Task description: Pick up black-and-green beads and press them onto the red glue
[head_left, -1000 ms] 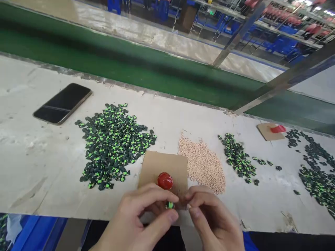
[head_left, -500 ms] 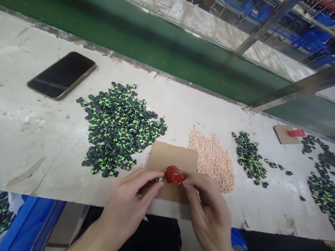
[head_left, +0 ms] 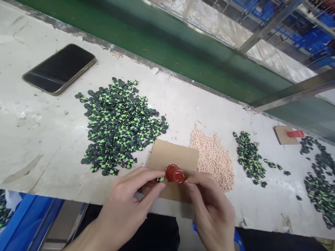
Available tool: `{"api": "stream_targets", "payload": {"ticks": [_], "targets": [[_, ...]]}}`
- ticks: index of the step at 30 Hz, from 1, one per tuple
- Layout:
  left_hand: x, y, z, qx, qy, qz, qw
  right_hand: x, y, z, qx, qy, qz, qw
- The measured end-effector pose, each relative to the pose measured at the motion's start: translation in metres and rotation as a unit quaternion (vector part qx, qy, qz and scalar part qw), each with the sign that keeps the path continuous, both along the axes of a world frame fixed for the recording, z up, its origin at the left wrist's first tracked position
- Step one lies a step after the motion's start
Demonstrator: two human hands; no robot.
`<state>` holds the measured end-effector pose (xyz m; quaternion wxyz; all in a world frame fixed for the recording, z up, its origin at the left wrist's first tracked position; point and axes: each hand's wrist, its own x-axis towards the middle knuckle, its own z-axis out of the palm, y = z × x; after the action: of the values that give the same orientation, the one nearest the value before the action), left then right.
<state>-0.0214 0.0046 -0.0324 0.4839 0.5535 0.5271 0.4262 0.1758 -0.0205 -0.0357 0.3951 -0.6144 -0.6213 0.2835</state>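
My left hand (head_left: 133, 197) is closed in a pinch on a small black-and-green piece (head_left: 160, 179), just left of a red cup-like holder (head_left: 175, 173). The holder rests on a square of brown cardboard (head_left: 175, 153). Close against the holder's right side, my right hand (head_left: 209, 205) has thumb and forefinger pressed together; whatever is between them is too small to make out. A large heap of black-and-green pieces (head_left: 120, 122) lies beyond my left hand. Beyond my right hand spreads a pile of tiny beige bits (head_left: 213, 153).
A phone (head_left: 60, 68) lies at the back left. Further right are a smaller heap of the pieces (head_left: 247, 153), another red holder (head_left: 295, 133) on cardboard and more dark pieces (head_left: 320, 195). A green trough (head_left: 157, 45) runs behind the table; a blue bin (head_left: 26, 216) is lower left.
The camera view has shifted slightly. Both hands stay in nearly the same pinching pose beside the red holder, with the black-and-green piece still in my left fingers.
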Motion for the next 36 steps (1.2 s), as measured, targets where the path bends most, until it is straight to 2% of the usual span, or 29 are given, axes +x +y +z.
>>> {"api": "stream_targets", "payload": {"ticks": [2, 5, 8, 11, 15, 24, 31, 36], "targets": [[0.003, 0.0, 0.007, -0.008, -0.015, -0.004, 1.0, 0.002, -0.002, 0.005, -0.041, 0.056, -0.013, 0.997], [0.012, 0.002, 0.018, -0.079, -0.096, -0.015, 0.992, 0.004, -0.005, 0.013, -0.107, 0.177, -0.023, 0.978], [0.023, 0.004, 0.025, -0.176, -0.193, -0.023, 0.965, 0.003, -0.007, 0.018, -0.13, 0.299, -0.036, 0.945], [0.03, 0.007, 0.029, -0.244, -0.247, -0.044, 0.937, 0.001, -0.009, 0.021, -0.129, 0.356, -0.032, 0.925], [0.032, 0.008, 0.032, -0.288, -0.291, -0.057, 0.91, -0.001, -0.011, 0.025, -0.121, 0.344, -0.029, 0.931], [0.031, 0.005, 0.032, -0.307, -0.296, -0.065, 0.902, -0.003, -0.011, 0.031, -0.111, 0.296, -0.018, 0.948], [0.028, 0.007, 0.038, -0.314, -0.24, -0.05, 0.917, 0.002, -0.007, 0.037, -0.113, 0.238, 0.011, 0.965], [0.028, 0.003, 0.041, -0.302, -0.217, -0.047, 0.927, 0.014, 0.003, 0.047, -0.185, 0.221, 0.071, 0.955]]}}
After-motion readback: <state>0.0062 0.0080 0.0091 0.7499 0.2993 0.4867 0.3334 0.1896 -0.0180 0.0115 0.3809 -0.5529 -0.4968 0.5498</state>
